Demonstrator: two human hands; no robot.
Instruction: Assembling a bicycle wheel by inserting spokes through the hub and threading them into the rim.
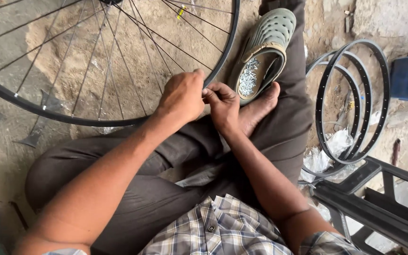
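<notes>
Head view looks down past a checked shirt [218, 226] and crossed legs in dark brown trousers [166, 189] to both hands, which meet at the near edge of a bicycle wheel [119, 121]. Just right of the right hand [223, 106] lies a bare foot [260, 106], and beyond it a grey-green perforated clog [265, 52] holding a heap of small shiny metal pieces [248, 78]. Further right, several bare black rims [350, 101] lean together over crumpled clear plastic, with a dark frame nearer and a blue box beyond. The wheel is a thin black hoop strung with fine steel spokes, standing on rough sandy ground. The left hand [182, 97] is curled, fingers closed over the rim. The right hand's fingertips are pinched together against the left; what they pinch is too small to tell.
</notes>
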